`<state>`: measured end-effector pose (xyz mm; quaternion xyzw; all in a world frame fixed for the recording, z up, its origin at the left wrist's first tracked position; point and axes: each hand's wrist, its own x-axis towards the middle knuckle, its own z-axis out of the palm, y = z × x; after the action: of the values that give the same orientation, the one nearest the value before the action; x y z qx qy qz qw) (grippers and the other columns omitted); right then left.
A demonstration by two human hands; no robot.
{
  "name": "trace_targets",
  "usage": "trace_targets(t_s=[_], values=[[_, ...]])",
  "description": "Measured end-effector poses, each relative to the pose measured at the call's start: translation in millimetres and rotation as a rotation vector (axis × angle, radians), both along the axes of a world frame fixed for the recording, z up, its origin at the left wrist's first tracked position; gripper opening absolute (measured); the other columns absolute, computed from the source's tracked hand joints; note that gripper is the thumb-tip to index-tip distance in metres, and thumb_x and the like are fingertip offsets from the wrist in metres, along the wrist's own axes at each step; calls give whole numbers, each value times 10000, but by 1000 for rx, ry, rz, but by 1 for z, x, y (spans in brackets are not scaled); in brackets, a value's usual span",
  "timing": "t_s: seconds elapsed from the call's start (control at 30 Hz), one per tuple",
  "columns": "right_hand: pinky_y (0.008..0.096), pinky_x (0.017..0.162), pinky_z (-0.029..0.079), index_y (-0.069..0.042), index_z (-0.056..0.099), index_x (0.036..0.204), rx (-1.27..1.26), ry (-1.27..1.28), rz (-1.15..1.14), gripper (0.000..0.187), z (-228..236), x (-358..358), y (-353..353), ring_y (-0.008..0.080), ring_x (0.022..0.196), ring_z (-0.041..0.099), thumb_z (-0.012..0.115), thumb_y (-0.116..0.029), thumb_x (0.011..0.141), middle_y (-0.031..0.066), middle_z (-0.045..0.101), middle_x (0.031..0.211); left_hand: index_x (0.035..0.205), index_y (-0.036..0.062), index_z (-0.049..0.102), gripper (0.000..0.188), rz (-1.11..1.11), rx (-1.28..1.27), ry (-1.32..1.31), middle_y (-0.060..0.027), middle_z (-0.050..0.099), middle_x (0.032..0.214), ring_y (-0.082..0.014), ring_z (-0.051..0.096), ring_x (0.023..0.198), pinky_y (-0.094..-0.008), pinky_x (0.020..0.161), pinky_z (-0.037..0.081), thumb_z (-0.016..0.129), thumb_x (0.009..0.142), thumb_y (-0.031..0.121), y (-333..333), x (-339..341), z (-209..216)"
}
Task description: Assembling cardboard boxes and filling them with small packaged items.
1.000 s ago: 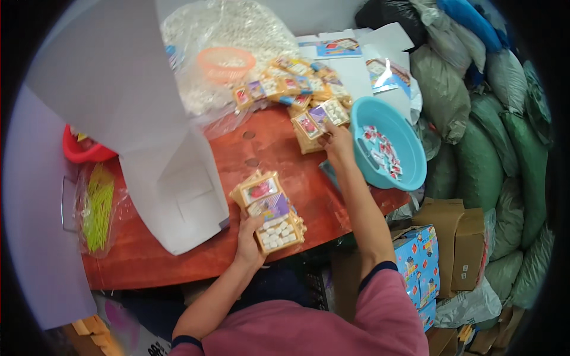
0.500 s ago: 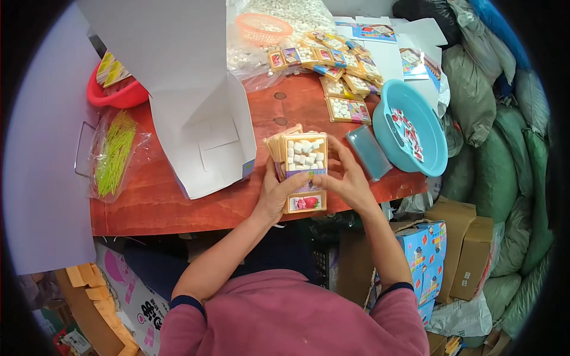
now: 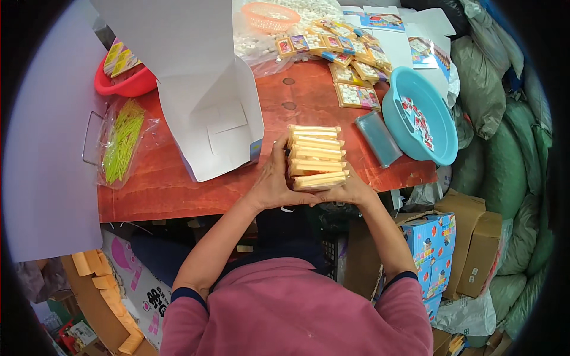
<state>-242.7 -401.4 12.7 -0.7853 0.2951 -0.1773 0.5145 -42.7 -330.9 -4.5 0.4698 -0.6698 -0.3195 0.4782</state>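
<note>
Both my hands hold a stack of flat yellow-edged candy packs (image 3: 318, 158) at the front of the red table, the edges of the packs facing up. My left hand (image 3: 274, 183) is wrapped round the stack's left side, and my right hand (image 3: 351, 188) grips its right side, with the thumbs together at the near end. Some fingers are hidden behind the packs. Just left of the stack stands an open white box (image 3: 211, 133) with its lid raised; its inside shows a bare white bottom. A blue-green flat case (image 3: 380, 139) lies to the right of my hands.
A blue basin (image 3: 446, 113) holding small red-and-white packets stands at the right. Behind lie a pile of marshmallow packs (image 3: 356, 94) and a pink basket (image 3: 271, 18). At the left are a red basin (image 3: 126, 86) and a bag of yellow-green strips (image 3: 123, 141). Sacks (image 3: 504, 160) crowd the right.
The stack has been turned: its marshmallow-filled front faced up before, and now the packs' yellow edges do. My right hand has shifted from the front to the stack's right side.
</note>
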Motion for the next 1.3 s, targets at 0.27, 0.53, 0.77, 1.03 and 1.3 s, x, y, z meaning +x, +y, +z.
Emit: trace_targets(t_s=[0.27,0.53,0.77,1.03,1.3], values=[[403,912,440,-75,624,1096,-251,-54,173,570,3,9,-2,312,1059,564,823,-308,615,116,622,1126,1347,40,189,1107,77,-151,-59,-208,450,1228,-356,506,1108,-432,916,429,857,573,464,-7,-10,-34],[400,942,457,-54,547,1214,-301,-94,-97,666,2,-3,23,250,1111,568,813,-309,659,107,580,1214,1360,-46,287,995,280,-313,-217,-238,516,1219,-378,548,1101,-401,942,446,828,642,381,49,-15,63],[382,963,452,-6,549,1172,297,-851,-334,460,99,81,102,197,1026,544,712,-152,767,55,511,1109,1371,-37,297,819,874,-418,-289,-238,368,1383,-381,353,1283,-440,1074,265,722,742,270,30,127,152],[299,834,486,-7,509,1134,252,-985,-384,392,109,232,61,158,964,582,697,-50,793,56,576,1047,1446,-22,169,772,619,130,838,-199,430,1331,-284,471,1190,-388,968,413,500,749,-7,8,151,90],[320,767,524,12,549,1110,853,-718,-462,362,58,254,41,178,876,633,700,-103,802,77,627,1007,1337,5,349,590,489,16,966,-126,494,1231,-196,494,1133,-316,932,414,440,755,-35,25,130,93]])
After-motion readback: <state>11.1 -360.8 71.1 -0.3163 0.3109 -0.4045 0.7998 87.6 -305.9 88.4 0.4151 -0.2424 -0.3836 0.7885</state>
